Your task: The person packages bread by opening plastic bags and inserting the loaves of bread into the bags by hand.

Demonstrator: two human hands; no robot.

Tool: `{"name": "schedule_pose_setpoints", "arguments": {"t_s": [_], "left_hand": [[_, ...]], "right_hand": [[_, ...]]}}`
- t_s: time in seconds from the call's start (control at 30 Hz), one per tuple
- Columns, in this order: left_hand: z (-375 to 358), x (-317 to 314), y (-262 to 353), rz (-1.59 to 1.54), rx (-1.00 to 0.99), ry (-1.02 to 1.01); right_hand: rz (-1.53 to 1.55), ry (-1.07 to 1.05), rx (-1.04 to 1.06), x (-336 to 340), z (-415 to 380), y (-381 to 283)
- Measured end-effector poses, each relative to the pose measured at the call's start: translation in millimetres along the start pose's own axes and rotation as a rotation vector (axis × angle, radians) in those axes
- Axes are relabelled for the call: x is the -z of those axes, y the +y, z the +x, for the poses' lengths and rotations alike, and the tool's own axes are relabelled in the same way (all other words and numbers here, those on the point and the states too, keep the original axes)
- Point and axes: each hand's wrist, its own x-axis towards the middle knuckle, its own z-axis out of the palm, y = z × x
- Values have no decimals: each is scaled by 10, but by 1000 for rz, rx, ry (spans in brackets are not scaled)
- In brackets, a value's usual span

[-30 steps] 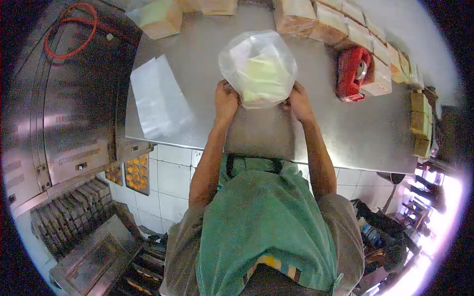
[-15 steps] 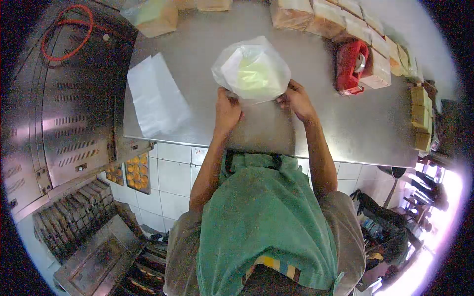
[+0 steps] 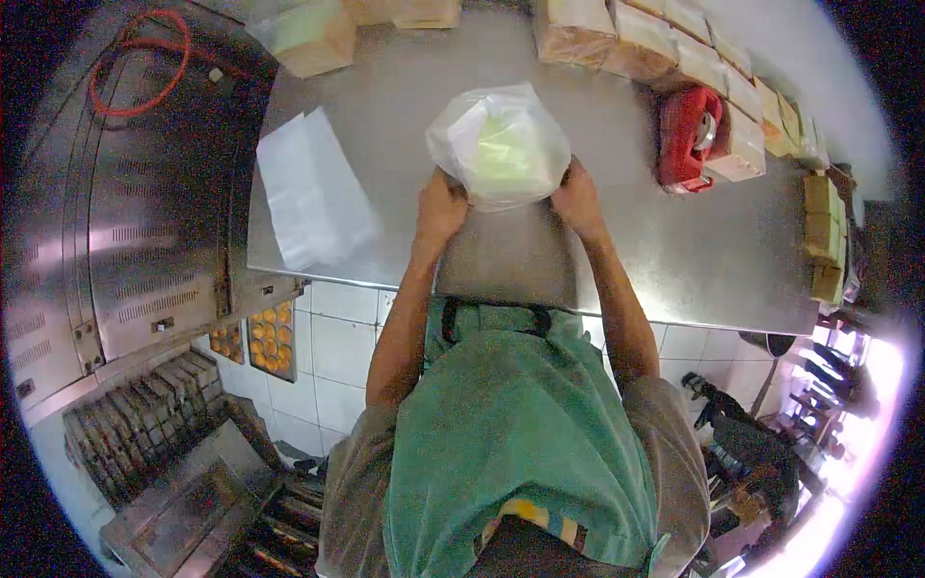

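A translucent plastic bag [image 3: 499, 144] with something pale yellow-green inside is held over the steel table [image 3: 511, 250]. My left hand [image 3: 442, 204] grips its lower left edge, fingers closed and partly hidden by the bag. At the lower right edge, my right hand [image 3: 576, 200] is closed on the plastic too. Flat white bags [image 3: 313, 188] lie on the table to the left of my hands. To the right stands a red tape dispenser [image 3: 686, 140].
Wrapped loaves [image 3: 641, 43] line the back and right of the table, with another wrapped block [image 3: 313, 40] at the back left. A steel oven [image 3: 145, 212] stands left. Below are dark baking tins [image 3: 145, 414] and a tray of round baked pieces [image 3: 271, 339].
The bag sits slightly lower in view and its outline has changed. My right hand's fingers have turned inward around its edge. The whole view has shifted a little.
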Motion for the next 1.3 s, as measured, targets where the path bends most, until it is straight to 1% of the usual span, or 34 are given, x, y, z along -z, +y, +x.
{"name": "schedule_pose_setpoints", "arguments": {"t_s": [0.07, 0.1, 0.17, 0.2, 0.27, 0.3, 0.37, 0.4, 0.47, 0.5, 0.57, 0.6, 0.67, 0.7, 0.77, 0.8, 0.87, 0.9, 0.93, 0.97, 1.0, 1.03, 1.1, 1.13, 1.23, 1.3], "left_hand": [[36, 59, 138, 41, 96, -56], [53, 92, 125, -14, 18, -15], [89, 208, 70, -123, -143, 66], [74, 302, 157, -239, -125, 144], [-44, 650, 580, -464, -81, 292], [-77, 803, 801, -399, -160, 274], [-95, 1060, 1214, -268, -323, 242], [-68, 1109, 1335, -186, -319, 215], [1, 1151, 1476, -20, -306, 165], [37, 1144, 1433, -32, -316, 144], [126, 1135, 1255, -56, -332, 101], [181, 1168, 1189, -92, -360, 135], [273, 1250, 1074, -161, -415, 198], [281, 1313, 1060, -167, -353, 159], [317, 1379, 1106, -183, -232, 81], [315, 1341, 1094, -297, -238, 105], [275, 1199, 991, -521, -246, 148], [236, 1108, 888, -632, -192, 161], [164, 990, 734, -742, -136, 172], [81, 851, 567, -851, -78, 184], [-40, 645, 352, -743, -180, 193], [-155, 457, 206, -635, -284, 199], [-376, 274, 210, -363, -283, 143], [-441, 234, 207, -224, -281, 117], [-461, 217, 211, -60, -225, 12], [-423, 221, 251, -80, -206, -14]], "right_hand": [[-39, -23, 87, 16, -23, 127], [-59, -32, 130, 48, -11, 186], [-31, 32, 102, 300, 49, 40], [-17, 65, 89, 459, 91, -104], [98, 54, 207, 767, 126, -484], [157, 49, 262, 907, 125, -686], [125, 1, 525, 1080, 140, -1236], [107, -23, 658, 1109, 162, -1375], [49, -75, 715, 1064, 340, -1344], [19, -101, 746, 1041, 406, -1327], [84, -106, 651, 1063, 439, -1263], [117, -113, 602, 1074, 456, -1215], [215, -44, 524, 1097, 534, -1075], [264, -8, 479, 1095, 539, -996], [300, -41, 375, 1103, 541, -776], [318, -55, 323, 1080, 533, -690], [459, -118, 266, 983, 279, -622], [530, -147, 236, 927, 158, -559], [528, -188, 314, 840, 102, -333], [488, -198, 296, 730, 11, -183], [447, -207, 278, 655, -76, -72], [317, -213, 242, 596, -140, -30], [61, -232, 161, 456, -272, 0], [28, -223, 213, 408, -294, 50], [-64, -175, 365, 265, -279, 189], [-110, -108, 455, 188, -254, 227]]}}
